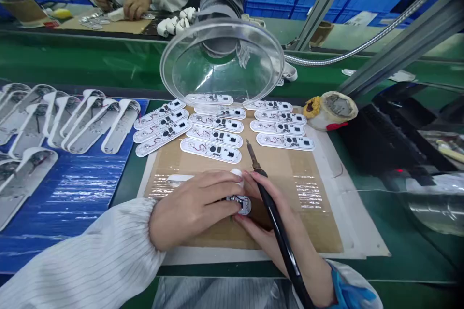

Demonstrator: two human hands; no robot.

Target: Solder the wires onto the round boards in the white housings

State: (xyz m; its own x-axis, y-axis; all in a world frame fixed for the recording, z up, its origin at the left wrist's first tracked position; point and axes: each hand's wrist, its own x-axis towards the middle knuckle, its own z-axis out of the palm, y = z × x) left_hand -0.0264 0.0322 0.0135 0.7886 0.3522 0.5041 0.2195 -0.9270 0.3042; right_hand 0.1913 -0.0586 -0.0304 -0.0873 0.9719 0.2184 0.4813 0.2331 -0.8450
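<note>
My left hand [197, 205] is closed over a white plastic housing [177, 180], one end of which sticks out beyond the knuckles. Between my two hands a small circuit board [245, 205] shows at its other end. My right hand [290, 224] grips a black soldering iron [276, 219], its bare tip pointing up and away from the board. Thumb and fingertips of that hand also touch the housing's near end. My fingers hide most of the piece. Beneath lies a brown cardboard sheet [203, 236].
Rows of white strips with circuit boards [213, 149] lie beyond my hands. Curved white housings [121, 125] stand on a blue surface at left. A clear extraction hood [221, 77] hangs ahead. Right are a solder-tip cleaning pot [339, 108] and black equipment. Across the bench, a co-worker's hands [137, 4] work.
</note>
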